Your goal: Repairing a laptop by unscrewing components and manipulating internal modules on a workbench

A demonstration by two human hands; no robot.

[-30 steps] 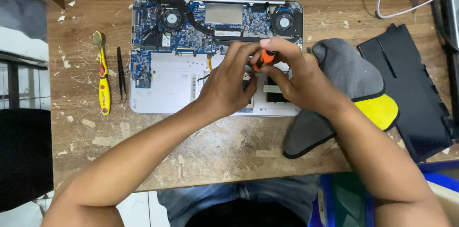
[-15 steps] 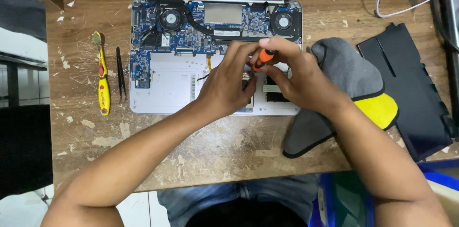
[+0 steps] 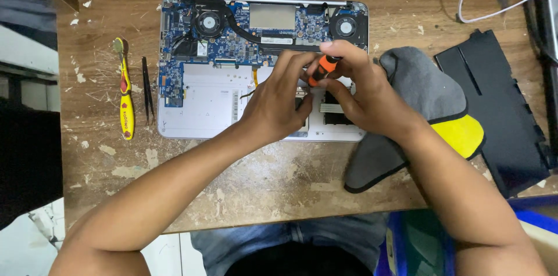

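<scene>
An opened silver laptop lies bottom-up on the wooden table, its blue circuit board and two fans showing. My right hand grips an orange-handled screwdriver over the right half of the laptop. My left hand rests beside it, fingertips curled against the screwdriver shaft. The screwdriver tip is hidden behind my fingers.
A yellow toothbrush and black tweezers lie left of the laptop. A grey and yellow cloth sits to the right, then a black battery panel. A white cable runs at the far right.
Both hands stay at the same spot over the laptop; the fingers shift only slightly around the screwdriver.
</scene>
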